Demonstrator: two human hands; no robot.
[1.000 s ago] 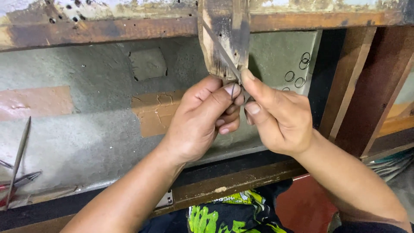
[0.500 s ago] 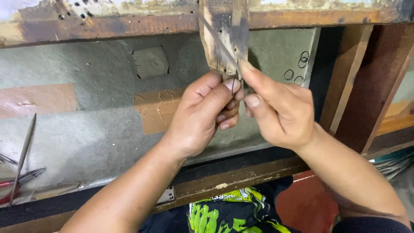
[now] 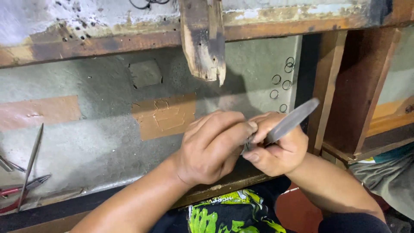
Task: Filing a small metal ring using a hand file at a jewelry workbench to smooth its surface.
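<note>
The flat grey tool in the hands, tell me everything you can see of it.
The flat grey tool is a slim, dull metal strip, like a file or blade. It slants up to the right, its free end blurred. The right hand grips its lower end; the left hand pinches beside it. What lies between the fingertips is hidden.

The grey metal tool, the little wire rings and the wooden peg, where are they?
grey metal tool [image 3: 297, 115], head view, on its flat blade above the right hand.
wire rings [image 3: 282, 82], head view, among the cluster.
wooden peg [image 3: 202, 43], head view, on its worn front face.
</note>
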